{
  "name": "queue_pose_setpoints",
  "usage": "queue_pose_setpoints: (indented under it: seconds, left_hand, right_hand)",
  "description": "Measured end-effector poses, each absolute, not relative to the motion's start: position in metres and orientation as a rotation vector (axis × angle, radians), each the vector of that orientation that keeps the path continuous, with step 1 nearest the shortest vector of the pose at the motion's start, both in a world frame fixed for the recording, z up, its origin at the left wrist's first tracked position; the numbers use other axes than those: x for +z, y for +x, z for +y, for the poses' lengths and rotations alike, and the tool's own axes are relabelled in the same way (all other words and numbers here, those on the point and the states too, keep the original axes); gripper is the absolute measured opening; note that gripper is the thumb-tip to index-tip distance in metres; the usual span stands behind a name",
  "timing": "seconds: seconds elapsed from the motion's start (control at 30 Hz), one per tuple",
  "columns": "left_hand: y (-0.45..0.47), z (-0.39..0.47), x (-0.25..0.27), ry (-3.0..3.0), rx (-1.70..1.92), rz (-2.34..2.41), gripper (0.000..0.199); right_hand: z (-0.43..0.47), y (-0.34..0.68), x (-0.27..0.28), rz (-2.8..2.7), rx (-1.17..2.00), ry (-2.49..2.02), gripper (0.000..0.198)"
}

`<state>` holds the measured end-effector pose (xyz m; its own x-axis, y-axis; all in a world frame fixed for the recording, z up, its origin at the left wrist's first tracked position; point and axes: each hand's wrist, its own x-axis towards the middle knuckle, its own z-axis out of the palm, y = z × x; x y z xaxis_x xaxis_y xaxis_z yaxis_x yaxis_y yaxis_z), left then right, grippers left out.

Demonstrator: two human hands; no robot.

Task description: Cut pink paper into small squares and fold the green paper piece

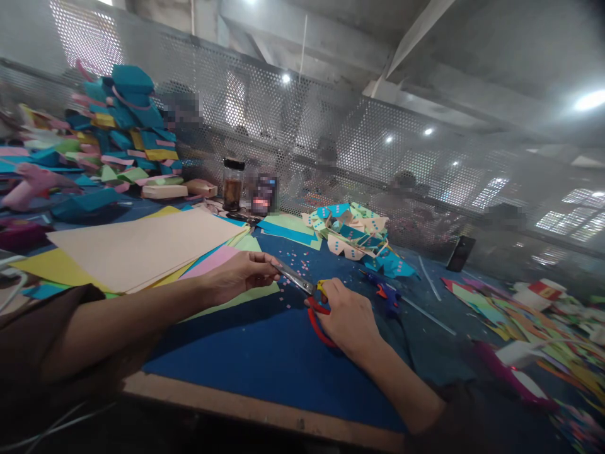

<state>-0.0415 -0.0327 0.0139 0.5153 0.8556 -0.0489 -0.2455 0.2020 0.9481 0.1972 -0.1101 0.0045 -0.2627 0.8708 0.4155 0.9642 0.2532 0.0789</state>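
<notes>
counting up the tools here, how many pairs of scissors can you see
1: the scissors with red and yellow on the handles, in the right hand, blades pointing toward the left hand. Others could be hidden under the paper stack.

scissors point(297, 279) silver, red, yellow; tabletop point(246, 362) blue; folded papers point(346, 247) dotted, peach, green, blue.

Left hand point(250, 271): thumb and fingertips pinched together
Right hand point(348, 314): fingers curled in a grip
Left forearm point(137, 317): bare, extended inward
Right forearm point(404, 381): bare, angled inward
</notes>
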Motion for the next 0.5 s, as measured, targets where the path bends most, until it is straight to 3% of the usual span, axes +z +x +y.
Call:
queue_pose_setpoints:
  seconds: [0.5]
  left_hand:
    - [-0.0427, -0.0321, 0.0119, 1.120, 0.843, 0.673, 0.014]
  right_hand:
    - [-0.1116, 0.1984, 0.0076, -2.250, -0.506, -1.725, 0.010]
